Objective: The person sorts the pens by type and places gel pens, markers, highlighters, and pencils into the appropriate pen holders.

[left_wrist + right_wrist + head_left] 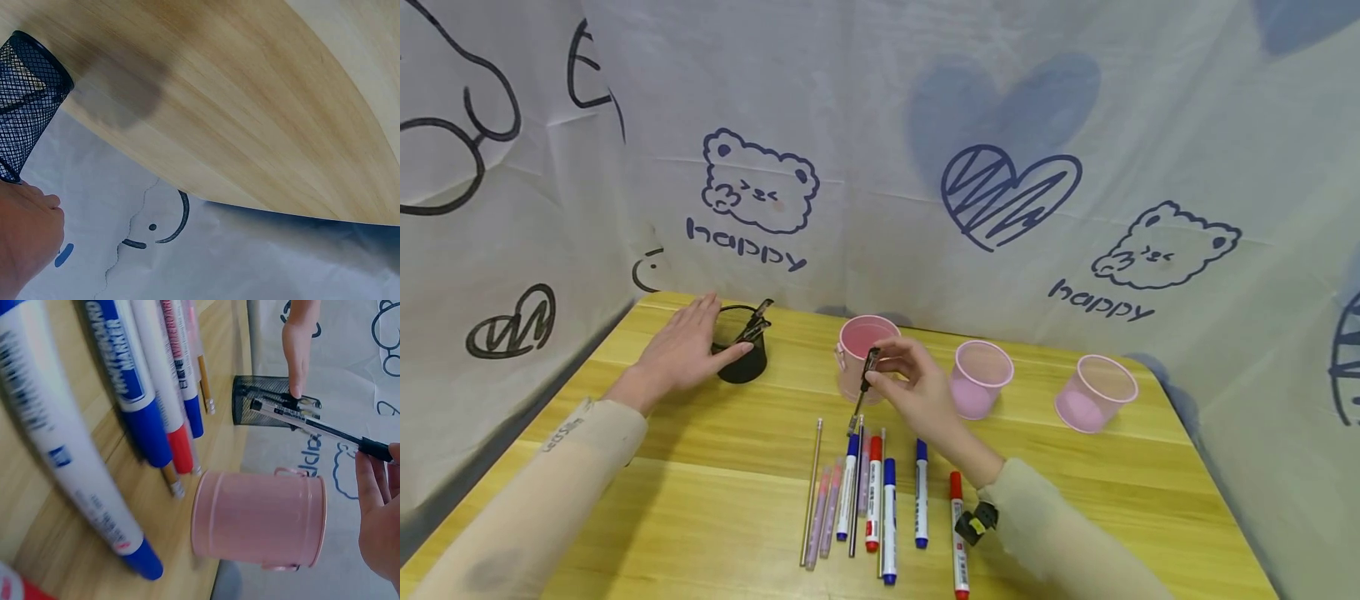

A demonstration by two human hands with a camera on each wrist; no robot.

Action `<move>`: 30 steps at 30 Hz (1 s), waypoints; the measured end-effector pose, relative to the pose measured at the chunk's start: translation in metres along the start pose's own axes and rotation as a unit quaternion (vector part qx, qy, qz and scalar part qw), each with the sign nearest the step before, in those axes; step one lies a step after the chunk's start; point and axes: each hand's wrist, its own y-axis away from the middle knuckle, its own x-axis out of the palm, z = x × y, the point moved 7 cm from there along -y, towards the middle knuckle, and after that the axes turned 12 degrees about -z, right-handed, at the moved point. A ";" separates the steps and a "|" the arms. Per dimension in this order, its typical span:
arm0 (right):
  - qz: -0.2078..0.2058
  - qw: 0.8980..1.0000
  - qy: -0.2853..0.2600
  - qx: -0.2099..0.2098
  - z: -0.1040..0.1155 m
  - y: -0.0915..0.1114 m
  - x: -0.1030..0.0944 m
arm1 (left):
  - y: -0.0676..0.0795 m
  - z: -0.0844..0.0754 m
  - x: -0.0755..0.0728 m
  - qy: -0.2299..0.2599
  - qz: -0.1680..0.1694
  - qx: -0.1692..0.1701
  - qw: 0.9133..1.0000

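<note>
Pinching a slim black-and-clear pen point(861, 397) between thumb and fingertips, the right hand point(917, 387) is holding it up by its dark end — and the pen is slanting down above the loose pile, showing in front of the pink bucket point(850, 372) in the head view. Over on the other side, the left hand point(677, 346) is stretching its fingers out beside the black mesh holder point(745, 367), thumb reaching across the rim; it is touching the holder rather than clenching it. Dark pens point(758, 323) are leaning inside that holder, their ends poking past the rim. Two more pink cups point(976, 396) are standing off to the right, apart from each other. Down in front, blue-capped markers point(890, 517), red-capped markers point(874, 500), pencils point(810, 500) and pink-tipped pens point(831, 508) are lying in a rough row on the wooden table point(715, 500) — one red-capped marker is lying beside the right sleeve point(1060, 533).
</note>
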 end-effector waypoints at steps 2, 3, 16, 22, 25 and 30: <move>-0.004 1.000 -0.001 -0.006 0.002 -0.002 0.004 | 0.000 0.000 0.000 0.000 0.001 -0.001 1.000; -0.006 1.000 -0.001 -0.009 0.002 -0.003 0.006 | 0.000 0.000 0.000 -0.001 0.001 -0.001 1.000; -0.029 0.997 -0.034 -0.071 0.013 -0.021 0.033 | 0.001 -0.001 -0.001 -0.005 -0.001 -0.001 1.000; -0.047 0.996 -0.044 -0.065 0.012 -0.032 0.044 | 0.001 0.000 -0.001 -0.005 0.000 -0.001 1.000; -0.056 0.996 -0.045 -0.059 0.011 -0.036 0.048 | 0.001 0.001 0.000 -0.005 0.002 -0.001 1.000; -0.073 0.995 -0.043 -0.053 0.009 -0.043 0.055 | 0.001 0.001 -0.001 -0.005 0.001 -0.001 1.000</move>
